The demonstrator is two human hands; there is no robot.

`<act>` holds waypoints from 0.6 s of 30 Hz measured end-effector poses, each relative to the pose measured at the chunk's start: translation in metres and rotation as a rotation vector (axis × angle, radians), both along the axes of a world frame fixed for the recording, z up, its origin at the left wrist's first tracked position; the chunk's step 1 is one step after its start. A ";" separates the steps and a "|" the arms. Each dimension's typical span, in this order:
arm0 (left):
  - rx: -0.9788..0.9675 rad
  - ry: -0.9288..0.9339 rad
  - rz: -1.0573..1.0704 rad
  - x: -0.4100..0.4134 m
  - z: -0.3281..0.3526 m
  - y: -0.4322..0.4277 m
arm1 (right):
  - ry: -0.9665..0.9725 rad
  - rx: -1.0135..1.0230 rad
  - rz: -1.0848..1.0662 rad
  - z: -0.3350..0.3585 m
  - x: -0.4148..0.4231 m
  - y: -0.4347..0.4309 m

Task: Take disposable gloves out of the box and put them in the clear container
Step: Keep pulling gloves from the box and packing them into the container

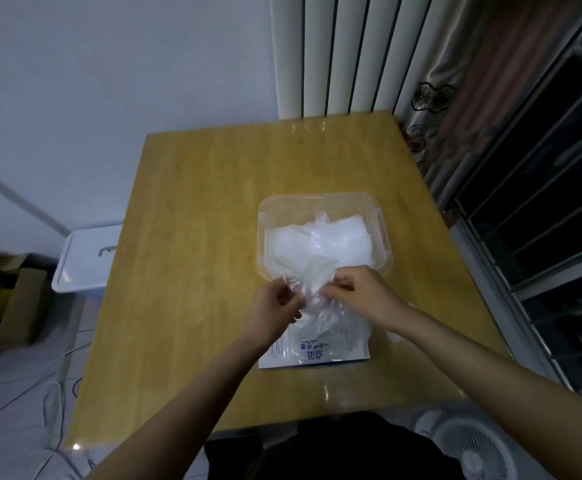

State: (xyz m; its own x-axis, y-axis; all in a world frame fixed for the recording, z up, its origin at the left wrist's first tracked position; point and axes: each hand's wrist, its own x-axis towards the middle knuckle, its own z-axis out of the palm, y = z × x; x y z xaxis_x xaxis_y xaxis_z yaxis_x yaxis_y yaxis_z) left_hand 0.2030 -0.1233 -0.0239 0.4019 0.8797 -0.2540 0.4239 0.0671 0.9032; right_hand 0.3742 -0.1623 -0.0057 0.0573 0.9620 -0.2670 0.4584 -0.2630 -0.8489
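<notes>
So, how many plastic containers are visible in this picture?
2. The clear container stands on the table; the white lidded bin sits on the floor, left of the table. More may be hidden out of view.

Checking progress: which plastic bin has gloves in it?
The clear container on the table, open and holding gloves; the white bin beside the table is lidded.
</notes>
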 end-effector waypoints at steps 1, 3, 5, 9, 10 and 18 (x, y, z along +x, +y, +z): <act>0.012 0.013 -0.002 0.000 -0.001 0.001 | -0.010 0.016 -0.040 -0.001 0.003 0.000; 0.029 0.034 0.000 0.000 -0.003 0.002 | -0.032 0.026 -0.085 -0.003 0.010 -0.001; 0.029 0.046 -0.002 0.000 -0.004 0.002 | -0.077 0.024 -0.094 -0.006 0.016 -0.003; 0.043 0.065 -0.005 0.000 -0.004 0.002 | -0.061 0.041 -0.149 -0.005 0.026 -0.006; 0.056 0.074 -0.001 -0.002 -0.004 0.003 | -0.046 0.040 -0.162 -0.003 0.027 -0.006; 0.118 0.091 0.110 -0.015 -0.013 0.001 | 0.052 0.045 -0.233 0.000 0.039 -0.006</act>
